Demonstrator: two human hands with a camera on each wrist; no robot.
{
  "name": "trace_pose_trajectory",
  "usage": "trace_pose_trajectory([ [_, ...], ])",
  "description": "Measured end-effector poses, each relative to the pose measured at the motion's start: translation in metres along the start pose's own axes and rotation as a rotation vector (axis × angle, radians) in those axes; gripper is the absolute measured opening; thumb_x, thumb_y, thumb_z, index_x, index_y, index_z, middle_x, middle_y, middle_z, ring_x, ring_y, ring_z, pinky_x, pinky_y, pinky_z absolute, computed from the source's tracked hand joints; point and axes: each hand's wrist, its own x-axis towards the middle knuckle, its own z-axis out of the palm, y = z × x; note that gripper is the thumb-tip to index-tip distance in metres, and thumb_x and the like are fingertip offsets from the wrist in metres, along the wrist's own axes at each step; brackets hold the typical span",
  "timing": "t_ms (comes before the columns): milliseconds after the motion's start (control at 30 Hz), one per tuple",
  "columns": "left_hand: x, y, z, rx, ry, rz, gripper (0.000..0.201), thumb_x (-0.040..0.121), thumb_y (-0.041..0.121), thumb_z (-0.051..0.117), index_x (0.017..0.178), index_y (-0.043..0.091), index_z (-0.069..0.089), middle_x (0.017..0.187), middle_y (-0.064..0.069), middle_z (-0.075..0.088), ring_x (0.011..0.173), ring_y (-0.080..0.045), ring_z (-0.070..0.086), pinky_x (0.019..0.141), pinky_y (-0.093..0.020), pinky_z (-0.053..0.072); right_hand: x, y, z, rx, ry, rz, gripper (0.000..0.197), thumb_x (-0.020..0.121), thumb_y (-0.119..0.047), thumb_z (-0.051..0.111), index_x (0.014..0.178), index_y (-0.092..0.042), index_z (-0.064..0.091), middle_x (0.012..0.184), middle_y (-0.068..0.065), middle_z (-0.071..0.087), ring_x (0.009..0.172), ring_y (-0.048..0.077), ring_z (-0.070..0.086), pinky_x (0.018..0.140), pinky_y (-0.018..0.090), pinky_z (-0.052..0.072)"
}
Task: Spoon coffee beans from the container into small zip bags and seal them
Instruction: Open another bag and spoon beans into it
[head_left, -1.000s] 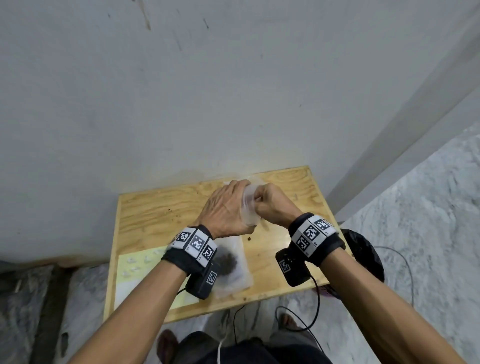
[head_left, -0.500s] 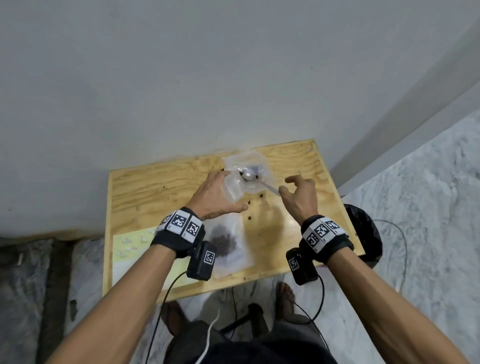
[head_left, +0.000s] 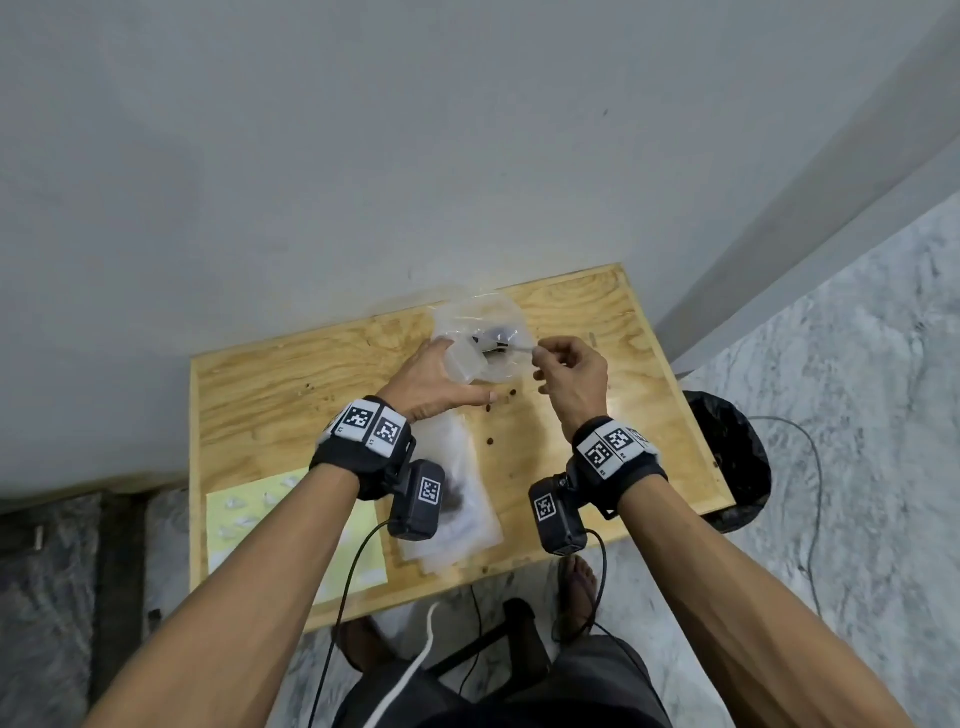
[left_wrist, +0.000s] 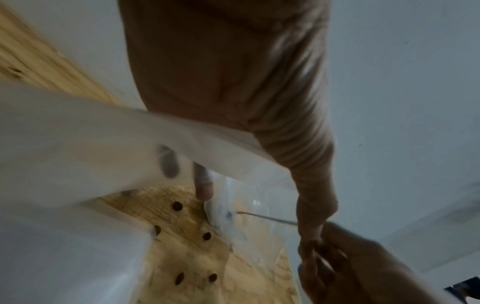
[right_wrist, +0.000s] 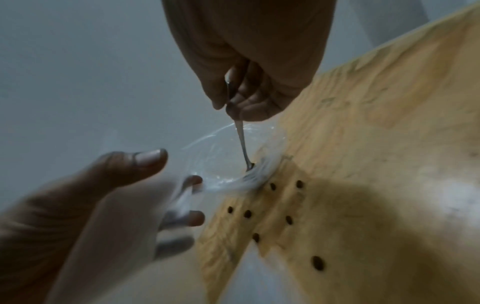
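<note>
My left hand (head_left: 441, 379) holds a small translucent zip bag (head_left: 461, 364) just left of the clear plastic container (head_left: 488, 327) at the table's back edge. In the right wrist view its fingers show through the zip bag (right_wrist: 140, 205). A few dark beans lie in the container. My right hand (head_left: 543, 358) pinches the handle of the metal spoon (head_left: 511, 349), whose bowl sits inside the container (right_wrist: 221, 164). The spoon (right_wrist: 241, 142) slants down from my curled fingers. Loose coffee beans (head_left: 491, 441) lie scattered on the wood.
A pile of clear zip bags (head_left: 462, 514) with dark beans lies under my left wrist. A pale yellow sheet (head_left: 291, 540) covers the wooden table (head_left: 649, 415) at its front left. A black bin (head_left: 727, 457) stands off the right edge. A grey wall rises right behind.
My hands, joined at the bag a second ago, have parted. The right hand reached over and took the spoon handle in the container. The left keeps the bag.
</note>
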Motion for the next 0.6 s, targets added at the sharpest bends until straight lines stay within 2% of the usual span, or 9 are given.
trace_pose_trajectory([
  [67,0.004,-0.001,0.001,-0.002,0.021,-0.007,0.119,0.046,0.076,0.080,0.143,0.021,0.040,0.139,0.003,0.048,0.125,-0.018,0.048,0.104,-0.041,0.043,0.002,-0.009,0.008,0.066,-0.032,-0.079,0.016,0.087,-0.014,0.069,0.102,-0.013,0.064,0.080,0.004,0.060,0.064,0.014,0.062,0.052,0.022,0.049],
  [100,0.005,-0.003,0.003,-0.003,0.009,-0.009,0.122,0.044,0.080,0.079,0.144,0.023,0.039,0.141,0.003,0.047,0.127,-0.018,0.048,0.105,-0.044,0.043,0.004,-0.011,0.014,0.070,-0.056,-0.093,0.021,0.088,-0.015,0.069,0.108,-0.014,0.064,0.081,0.003,0.059,0.065,0.013,0.062,0.052,0.021,0.049],
  [167,0.006,-0.003,0.005,0.019,0.005,0.004,0.122,0.043,0.081,0.078,0.144,0.026,0.039,0.142,0.003,0.047,0.128,-0.017,0.047,0.106,-0.045,0.042,0.008,-0.012,0.026,0.052,-0.090,-0.087,0.029,0.090,-0.016,0.065,0.118,-0.010,0.061,0.084,0.004,0.060,0.069,0.014,0.062,0.053,0.020,0.049],
  [233,0.002,0.001,0.002,0.036,0.002,0.016,0.122,0.044,0.081,0.079,0.145,0.026,0.037,0.143,0.005,0.045,0.131,-0.017,0.045,0.108,-0.044,0.041,0.011,-0.008,0.035,0.003,-0.093,-0.073,0.033,0.094,-0.019,0.060,0.125,-0.007,0.059,0.089,0.003,0.062,0.073,0.017,0.064,0.060,0.025,0.051],
  [300,-0.004,0.005,0.000,0.050,-0.003,0.022,0.113,0.055,0.068,0.083,0.147,0.022,0.034,0.141,0.006,0.041,0.132,-0.017,0.042,0.108,-0.040,0.038,0.012,-0.006,0.037,-0.070,-0.078,-0.097,0.032,0.098,-0.024,0.051,0.125,-0.009,0.058,0.097,0.005,0.064,0.084,0.023,0.065,0.073,0.034,0.054],
  [367,-0.003,0.004,-0.003,0.061,0.012,0.029,0.111,0.062,0.057,0.084,0.150,0.018,0.029,0.146,0.000,0.037,0.136,-0.020,0.037,0.108,-0.038,0.035,0.008,-0.007,0.034,-0.157,-0.060,-0.199,0.031,0.100,-0.025,0.044,0.123,-0.011,0.059,0.103,0.005,0.062,0.090,0.023,0.063,0.082,0.038,0.054],
  [467,-0.003,0.006,-0.007,0.104,0.053,0.060,0.107,0.065,0.052,0.084,0.150,0.017,0.029,0.148,-0.003,0.035,0.137,-0.022,0.035,0.103,-0.033,0.034,0.001,-0.009,0.023,-0.301,-0.038,-0.440,0.030,0.100,-0.023,0.045,0.120,-0.013,0.064,0.102,0.001,0.056,0.085,0.016,0.058,0.079,0.029,0.051],
  [533,-0.004,0.009,-0.009,0.166,0.053,0.075,0.112,0.062,0.059,0.081,0.151,0.018,0.027,0.151,-0.003,0.032,0.139,-0.022,0.033,0.108,-0.037,0.033,0.000,-0.006,0.017,-0.372,-0.001,-0.562,0.028,0.100,-0.022,0.048,0.119,-0.014,0.066,0.100,0.000,0.056,0.081,0.012,0.056,0.074,0.023,0.046],
  [600,-0.004,0.012,-0.009,0.222,0.058,0.100,0.116,0.056,0.067,0.078,0.150,0.021,0.028,0.149,-0.001,0.034,0.137,-0.022,0.036,0.108,-0.041,0.037,0.001,-0.002,0.013,-0.410,0.030,-0.629,0.027,0.099,-0.021,0.049,0.118,-0.015,0.067,0.100,0.001,0.060,0.080,0.014,0.058,0.072,0.024,0.046],
])
